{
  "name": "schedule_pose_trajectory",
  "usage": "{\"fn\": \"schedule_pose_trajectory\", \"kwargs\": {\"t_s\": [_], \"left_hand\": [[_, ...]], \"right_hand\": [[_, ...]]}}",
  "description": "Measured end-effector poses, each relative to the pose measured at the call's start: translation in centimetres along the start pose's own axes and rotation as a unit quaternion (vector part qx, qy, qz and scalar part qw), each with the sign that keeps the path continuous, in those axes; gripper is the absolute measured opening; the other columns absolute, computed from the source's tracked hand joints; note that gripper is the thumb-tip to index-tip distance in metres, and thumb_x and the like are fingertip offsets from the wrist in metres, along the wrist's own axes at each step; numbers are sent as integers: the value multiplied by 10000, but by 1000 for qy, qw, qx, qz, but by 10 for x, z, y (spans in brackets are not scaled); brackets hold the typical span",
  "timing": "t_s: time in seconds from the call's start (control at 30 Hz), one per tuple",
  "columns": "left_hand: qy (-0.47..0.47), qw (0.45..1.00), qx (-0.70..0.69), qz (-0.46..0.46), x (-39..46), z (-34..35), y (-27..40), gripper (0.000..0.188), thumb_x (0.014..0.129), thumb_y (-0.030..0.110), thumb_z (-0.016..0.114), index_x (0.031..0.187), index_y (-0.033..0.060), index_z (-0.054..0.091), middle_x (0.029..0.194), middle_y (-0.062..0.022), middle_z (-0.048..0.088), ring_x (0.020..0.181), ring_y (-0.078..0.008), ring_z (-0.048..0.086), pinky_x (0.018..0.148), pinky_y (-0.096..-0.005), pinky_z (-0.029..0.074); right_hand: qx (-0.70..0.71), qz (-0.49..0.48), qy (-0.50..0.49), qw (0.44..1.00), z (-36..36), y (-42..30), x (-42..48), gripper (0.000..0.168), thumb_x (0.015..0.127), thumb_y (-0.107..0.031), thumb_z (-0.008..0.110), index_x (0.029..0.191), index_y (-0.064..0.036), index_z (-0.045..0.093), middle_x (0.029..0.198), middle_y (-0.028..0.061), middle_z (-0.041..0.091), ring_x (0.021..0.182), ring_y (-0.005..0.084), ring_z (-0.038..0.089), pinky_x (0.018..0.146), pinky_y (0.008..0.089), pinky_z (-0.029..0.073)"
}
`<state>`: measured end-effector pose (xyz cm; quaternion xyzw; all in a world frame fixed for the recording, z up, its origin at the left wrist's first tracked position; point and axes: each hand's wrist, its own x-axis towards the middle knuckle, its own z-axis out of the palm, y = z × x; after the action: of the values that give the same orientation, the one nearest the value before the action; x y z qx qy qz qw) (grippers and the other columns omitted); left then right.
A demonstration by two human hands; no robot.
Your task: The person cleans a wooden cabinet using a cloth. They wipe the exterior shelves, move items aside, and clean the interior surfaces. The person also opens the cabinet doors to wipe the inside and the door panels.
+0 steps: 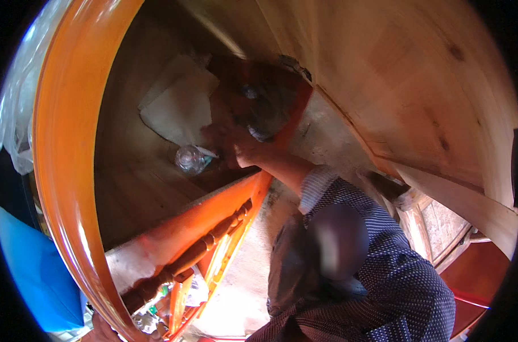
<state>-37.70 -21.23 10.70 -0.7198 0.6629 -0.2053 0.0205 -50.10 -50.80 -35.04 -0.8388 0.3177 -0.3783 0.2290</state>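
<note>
My right arm, in a striped and dotted sleeve, reaches into a dim wooden compartment. At its end my right hand is in deep shadow, beside a clear plastic item that could be a bottle or a wrapper. Whether the fingers hold anything is too dark to tell. A pale flat sheet, perhaps paper or card, lies just beyond the hand. Down at the lower left, my left hand grips the lower end of a glossy orange wooden panel, its fingers partly hidden behind it.
Plain wooden boards rise on the right. Turned wooden trim runs along the compartment's front. Clear plastic sheeting and a blue object are beyond the panel. A wooden frame stands right of my body over a pale floor.
</note>
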Motion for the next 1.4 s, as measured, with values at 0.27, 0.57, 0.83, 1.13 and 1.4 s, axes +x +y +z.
{"fn": "schedule_pose_trajectory", "kwargs": {"t_s": [0.27, 0.57, 0.83, 1.13, 1.4], "left_hand": [[-19, 1000, -6, -23, -16, 1, -12, 943, 852, 589, 776, 1438, -88, 479, 1411, -330, 511, 1254, -492, 528, 1056, -586, 411], [-52, 998, 19, -3, -29, -3, -26, 981, 837, 557, 811, 1507, -38, 411, 1488, -339, 432, 1331, -518, 460, 1082, -633, 379], [-52, 995, 78, -22, -73, 0, -67, 1084, 816, 534, 839, 1585, -25, 318, 1593, -360, 300, 1441, -542, 351, 1165, -640, 327], [-35, 997, 71, -2, -63, -1, -63, 1050, 803, 533, 853, 1533, -56, 381, 1518, -349, 410, 1352, -509, 463, 1100, -613, 399], [65, 994, 65, 59, -53, 6, -65, 467, 826, 212, 740, 1151, -107, 636, 966, -250, 653, 796, -391, 653, 666, -473, 559]], "right_hand": [[347, 16, -211, 914, 78, -54, 27, 584, 780, -200, 813, 1293, -63, 569, 1215, 160, 663, 1111, 311, 648, 969, 401, 514], [335, 58, -217, 915, 117, -39, 13, 498, 988, -221, 666, 1432, -43, 527, 1278, 198, 649, 1122, 308, 656, 988, 388, 525], [47, 159, -30, 986, 8, 31, -23, 707, 872, -303, 772, 1470, -49, 494, 1421, 248, 517, 1330, 365, 513, 1115, 447, 435], [-216, 161, -288, 919, -64, 16, -25, 455, 775, -260, 746, 1195, -91, 703, 1267, 216, 592, 1242, 438, 509, 1070, 590, 449], [-49, -84, -281, 955, 34, -5, 21, 304, 792, -289, 705, 1042, -125, 762, 1136, 115, 679, 1159, 313, 586, 991, 443, 504]]}}
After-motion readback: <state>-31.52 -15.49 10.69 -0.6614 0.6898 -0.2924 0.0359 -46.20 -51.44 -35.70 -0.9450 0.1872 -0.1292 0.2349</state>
